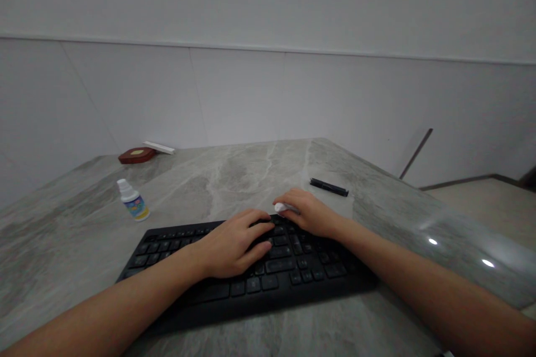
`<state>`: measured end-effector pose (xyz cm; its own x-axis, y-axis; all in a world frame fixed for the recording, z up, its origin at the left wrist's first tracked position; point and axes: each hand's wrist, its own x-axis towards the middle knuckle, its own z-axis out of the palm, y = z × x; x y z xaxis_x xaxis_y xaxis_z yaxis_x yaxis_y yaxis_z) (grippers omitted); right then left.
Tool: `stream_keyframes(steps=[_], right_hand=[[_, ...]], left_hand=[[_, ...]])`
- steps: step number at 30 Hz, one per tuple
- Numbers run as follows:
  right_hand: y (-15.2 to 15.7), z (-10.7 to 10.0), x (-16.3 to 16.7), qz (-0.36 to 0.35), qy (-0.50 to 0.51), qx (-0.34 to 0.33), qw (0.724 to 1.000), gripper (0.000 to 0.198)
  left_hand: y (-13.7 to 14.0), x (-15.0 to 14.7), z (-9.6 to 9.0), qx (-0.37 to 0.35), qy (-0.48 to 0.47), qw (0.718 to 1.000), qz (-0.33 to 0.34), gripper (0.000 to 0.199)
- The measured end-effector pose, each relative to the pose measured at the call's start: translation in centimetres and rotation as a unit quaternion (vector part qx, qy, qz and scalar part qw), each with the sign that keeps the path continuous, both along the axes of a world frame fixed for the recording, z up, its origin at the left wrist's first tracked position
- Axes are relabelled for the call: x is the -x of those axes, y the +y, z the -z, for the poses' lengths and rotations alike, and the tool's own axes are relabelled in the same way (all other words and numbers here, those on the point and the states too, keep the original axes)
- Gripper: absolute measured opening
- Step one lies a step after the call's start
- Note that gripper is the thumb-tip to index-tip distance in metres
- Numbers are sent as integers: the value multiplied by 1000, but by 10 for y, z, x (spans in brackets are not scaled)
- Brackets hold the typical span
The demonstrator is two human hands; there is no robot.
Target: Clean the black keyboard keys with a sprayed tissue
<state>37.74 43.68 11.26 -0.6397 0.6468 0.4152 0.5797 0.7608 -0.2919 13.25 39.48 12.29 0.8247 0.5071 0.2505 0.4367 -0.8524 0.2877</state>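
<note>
The fingers of the right hand [310, 213] are curled closed around a white stick [282, 208] at the far edge of the black keyboard [280, 297]. The left hand [234, 244] lies over its keys, fingers loosely spread, apparently gripping nothing. Work at the keyboard looks underway; how much is done or left, I can't tell. Beyond, a bottle [134, 202] sits left on the tabletop [234, 175], black pens [329, 187] right.

Keyboard [280, 265]: and this looked matt plastic!
Worktop [234, 175]: marble-veined, smooth, and how it gleamed at right!
Bottle [134, 201]: smooth plastic, this one seemed!
</note>
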Motion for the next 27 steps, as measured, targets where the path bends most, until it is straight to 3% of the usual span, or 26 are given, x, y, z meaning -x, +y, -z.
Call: stream_keyframes(steps=[7, 11, 14, 27], right_hand=[[-6, -15, -20, 47, 90, -23, 995, 14], [-9, -16, -27, 1, 12, 37, 999, 15], [-9, -14, -25, 9, -30, 52, 998, 16], [-10, -17, -24, 30, -40, 81, 995, 12]], left_hand=[[0, 0, -2, -13, 34, 999, 17, 41], [1, 0, -1, -11, 36, 999, 21, 41], [2, 1, 0, -14, 35, 999, 19, 41], [2, 0, -2, -13, 44, 999, 20, 40]])
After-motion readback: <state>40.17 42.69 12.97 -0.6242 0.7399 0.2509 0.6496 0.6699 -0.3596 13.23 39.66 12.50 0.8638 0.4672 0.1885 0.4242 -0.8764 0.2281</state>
